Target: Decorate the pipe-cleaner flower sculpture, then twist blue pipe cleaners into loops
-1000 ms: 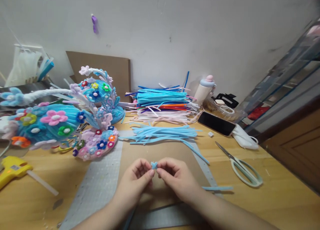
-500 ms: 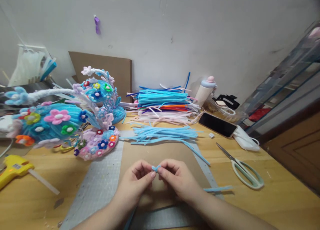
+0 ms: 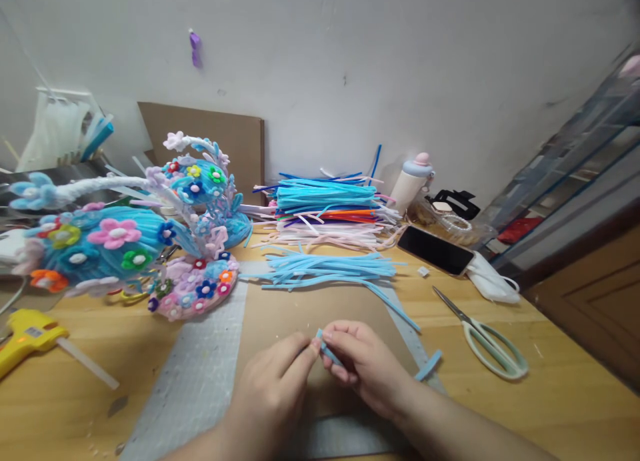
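Over a brown cardboard sheet (image 3: 280,307), my left hand (image 3: 273,387) pinches the end of a light-blue pipe cleaner (image 3: 331,355) between thumb and forefinger. My right hand (image 3: 367,364) is closed on the same pipe cleaner, which runs across its fingers. A light-blue length shows beyond my right wrist; whether it is part of the held piece is hidden by the hand. Behind the hands lies a loose bunch of light-blue pipe cleaners (image 3: 330,267). Scissors (image 3: 483,337) with pale green and white handles rest on the table at the right.
At left stand flower-covered pipe-cleaner lamps (image 3: 115,237) and a yellow glue gun (image 3: 30,337). A stack of coloured pipe cleaners (image 3: 325,201) is against the wall. A phone (image 3: 435,249), a bottle (image 3: 411,184) and a white pouch-like item (image 3: 493,277) sit at right. A grey cutting mat (image 3: 200,361) lies under the cardboard.
Both hands have turned and shifted slightly down and right. The pipe cleaner's end now points upward, more of it shows along my right fingers, and the length beyond the right wrist has tilted up.
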The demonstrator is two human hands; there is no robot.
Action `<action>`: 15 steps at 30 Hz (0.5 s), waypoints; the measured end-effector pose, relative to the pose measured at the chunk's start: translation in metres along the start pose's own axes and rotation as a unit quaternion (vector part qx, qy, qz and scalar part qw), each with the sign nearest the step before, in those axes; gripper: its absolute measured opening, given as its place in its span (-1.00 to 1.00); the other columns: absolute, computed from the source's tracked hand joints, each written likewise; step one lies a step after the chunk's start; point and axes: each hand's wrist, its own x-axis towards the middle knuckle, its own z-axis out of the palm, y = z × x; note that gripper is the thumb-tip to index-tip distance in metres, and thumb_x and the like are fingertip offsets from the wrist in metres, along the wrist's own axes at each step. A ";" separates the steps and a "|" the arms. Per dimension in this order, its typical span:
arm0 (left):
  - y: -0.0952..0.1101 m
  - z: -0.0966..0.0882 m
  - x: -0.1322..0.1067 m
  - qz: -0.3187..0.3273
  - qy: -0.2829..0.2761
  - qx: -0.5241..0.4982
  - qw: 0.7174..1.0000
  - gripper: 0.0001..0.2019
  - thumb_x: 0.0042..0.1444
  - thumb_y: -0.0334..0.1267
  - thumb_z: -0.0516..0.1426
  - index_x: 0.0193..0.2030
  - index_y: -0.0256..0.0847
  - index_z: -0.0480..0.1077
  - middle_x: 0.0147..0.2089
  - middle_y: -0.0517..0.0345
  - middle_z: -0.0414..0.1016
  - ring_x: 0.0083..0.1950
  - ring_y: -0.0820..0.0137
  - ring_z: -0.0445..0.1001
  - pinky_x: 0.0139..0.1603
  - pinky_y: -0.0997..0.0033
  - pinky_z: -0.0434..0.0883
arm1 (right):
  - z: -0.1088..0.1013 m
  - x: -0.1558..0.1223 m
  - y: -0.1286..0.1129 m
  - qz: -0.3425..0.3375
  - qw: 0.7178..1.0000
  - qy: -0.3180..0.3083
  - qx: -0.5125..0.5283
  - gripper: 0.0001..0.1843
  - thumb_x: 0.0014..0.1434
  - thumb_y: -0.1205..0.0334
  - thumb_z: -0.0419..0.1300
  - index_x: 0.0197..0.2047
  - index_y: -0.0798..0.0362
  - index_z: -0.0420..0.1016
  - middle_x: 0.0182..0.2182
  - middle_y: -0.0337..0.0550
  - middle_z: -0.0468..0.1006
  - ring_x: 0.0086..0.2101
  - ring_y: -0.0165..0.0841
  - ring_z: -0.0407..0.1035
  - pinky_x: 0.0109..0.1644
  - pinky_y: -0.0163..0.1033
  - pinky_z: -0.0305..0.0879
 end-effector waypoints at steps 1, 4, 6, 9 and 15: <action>0.000 -0.001 0.000 0.007 0.004 0.012 1.000 -0.69 0.14 -0.52 -0.03 -0.01 -0.26 0.33 -0.10 -0.07 0.48 -0.13 0.31 0.47 -0.20 0.40 0.44 | -0.001 0.000 0.000 -0.007 1.000 -0.011 -0.002 -0.73 0.06 0.11 0.23 -0.44 0.17 0.36 -0.61 -0.28 0.36 -0.70 -0.63 0.05 -0.66 -0.44 -0.20; -0.001 -0.004 0.004 -0.053 -0.040 -0.065 0.996 -0.69 0.13 -0.52 -0.04 -0.03 -0.19 0.32 -0.13 0.01 0.47 -0.15 0.36 0.46 -0.21 0.43 0.44 | -0.004 0.001 -0.003 -0.012 0.999 -0.048 -0.019 -0.71 0.01 0.12 0.28 -0.44 0.15 0.32 -0.60 -0.31 0.35 -0.68 -0.63 0.06 -0.65 -0.46 -0.14; -0.001 -0.007 0.010 -0.128 -0.090 -0.157 0.975 -0.65 0.12 -0.52 -0.04 0.00 -0.13 0.29 -0.12 0.08 0.43 -0.12 0.41 0.43 -0.15 0.46 0.42 | -0.008 0.002 -0.005 0.002 0.997 -0.063 -0.048 -0.71 0.00 0.11 0.28 -0.42 0.14 0.33 -0.59 -0.31 0.35 -0.67 -0.62 0.08 -0.65 -0.46 -0.11; -0.001 -0.012 0.019 -0.164 -0.174 -0.232 0.943 -0.55 0.08 -0.55 -0.04 0.07 -0.03 0.24 -0.01 0.11 0.35 -0.03 0.42 0.38 -0.03 0.42 0.38 | -0.013 0.003 -0.007 0.042 0.990 -0.064 -0.117 -0.74 -0.04 0.14 0.28 -0.42 0.15 0.35 -0.61 -0.33 0.34 -0.67 -0.61 0.10 -0.65 -0.47 -0.08; -0.002 -0.021 0.028 -0.163 -0.275 -0.184 0.929 -0.70 0.02 -0.49 0.00 -0.13 -0.10 0.32 -0.03 0.10 0.34 -0.06 0.31 0.38 -0.05 0.31 0.37 | -0.017 0.004 -0.009 0.105 0.977 -0.067 -0.173 -0.72 -0.11 0.12 0.30 -0.46 0.12 0.32 -0.70 -0.38 0.29 -0.69 -0.60 0.10 -0.65 -0.48 -0.04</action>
